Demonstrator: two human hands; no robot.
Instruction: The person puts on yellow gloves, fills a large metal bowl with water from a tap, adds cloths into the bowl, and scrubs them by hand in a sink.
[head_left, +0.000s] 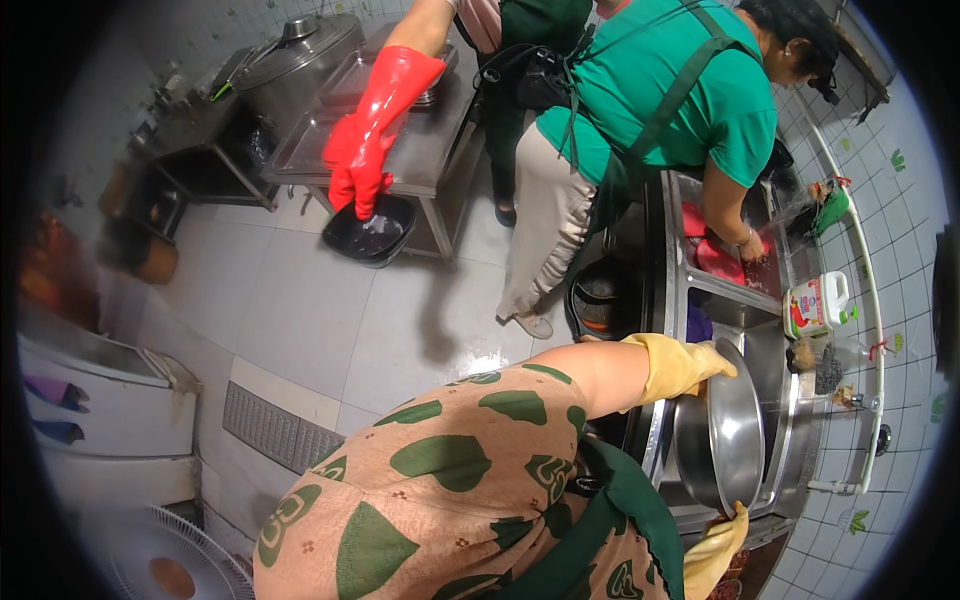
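A large round stainless steel basin (736, 427) is tipped on its side over the sink compartment (776, 360) before me. My left hand (701, 365), in a yellow rubber glove, grips its rim at the end nearer the co-worker. At the opposite end of the rim is my right hand (726, 536), also yellow-gloved, with its fingers on the edge. Part of that hand and forearm is hidden by my apron (630, 495). Something purple (699, 324) lies in the sink's corner, beside my left glove.
A co-worker in green (667, 97) bends over the adjoining sink with red items (720, 259). Another person's red glove (367, 142) holds a black plastic tub (371, 232). A white jug (814, 306) stands on the sink ledge. A black bucket (600, 300) is on the floor.
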